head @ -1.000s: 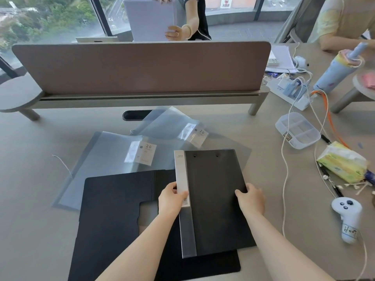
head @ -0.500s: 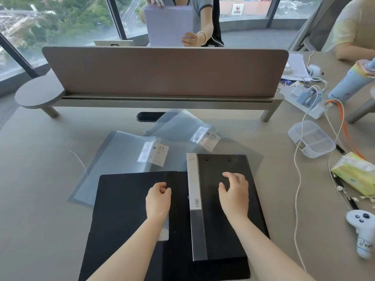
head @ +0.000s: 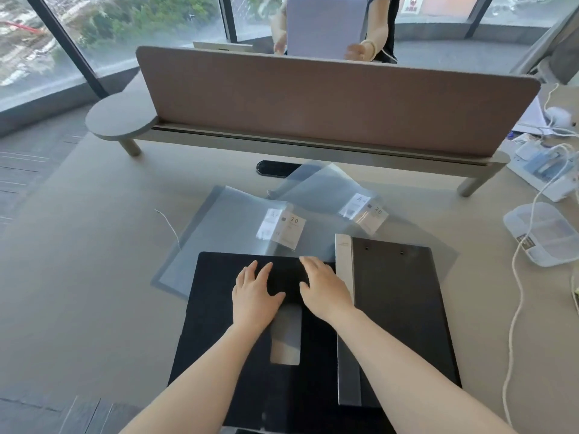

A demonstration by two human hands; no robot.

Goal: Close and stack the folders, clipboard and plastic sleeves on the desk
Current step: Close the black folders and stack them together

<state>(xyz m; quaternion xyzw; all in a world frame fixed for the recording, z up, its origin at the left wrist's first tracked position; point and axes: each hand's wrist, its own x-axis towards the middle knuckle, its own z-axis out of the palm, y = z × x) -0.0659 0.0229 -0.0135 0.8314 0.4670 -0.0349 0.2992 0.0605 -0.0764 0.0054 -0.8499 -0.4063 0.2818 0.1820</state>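
Bare arms, bare hands, that's pretty much it

Both forearms come in from the bottom edge with no sleeves on them anywhere in view. The left hand [head: 255,297] and right hand [head: 324,291] have no gloves, rings, watch or bands on the parts that show. Nails look short and plain. The rest of the person is out of frame.
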